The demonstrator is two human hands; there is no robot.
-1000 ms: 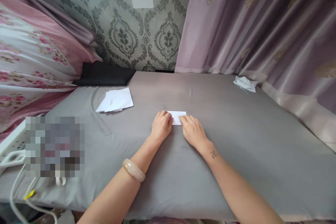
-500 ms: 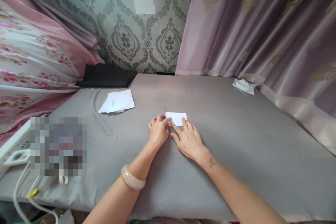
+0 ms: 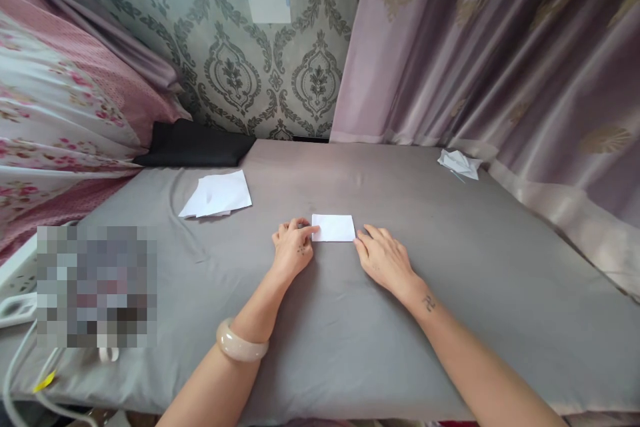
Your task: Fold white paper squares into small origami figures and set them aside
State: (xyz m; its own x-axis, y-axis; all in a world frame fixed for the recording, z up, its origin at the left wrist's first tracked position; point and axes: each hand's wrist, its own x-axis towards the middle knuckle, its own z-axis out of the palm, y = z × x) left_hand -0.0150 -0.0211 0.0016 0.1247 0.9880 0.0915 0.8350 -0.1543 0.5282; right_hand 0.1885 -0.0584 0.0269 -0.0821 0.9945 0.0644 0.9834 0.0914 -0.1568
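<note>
Flanking one white paper rectangle (image 3: 334, 228), left hand (image 3: 294, 245), half-curled, thumb atop, and right hand (image 3: 385, 258), fingers loosely parted, clasp nothing, both palms hidden.

1. The paper (image 3: 336, 228) is lying on the bench (image 3: 345, 320) between the left hand (image 3: 294, 248) and the right hand (image 3: 384, 260).
2. Behind it, leftward, the sheets (image 3: 219, 193) are resting before the cloth (image 3: 200, 144).
3. The scraps (image 3: 459, 163) are lying far right, near the curtain (image 3: 415, 67).

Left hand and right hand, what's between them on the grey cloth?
In the head view, a flat white rectangular paper lies between the left hand and the right hand.
</note>
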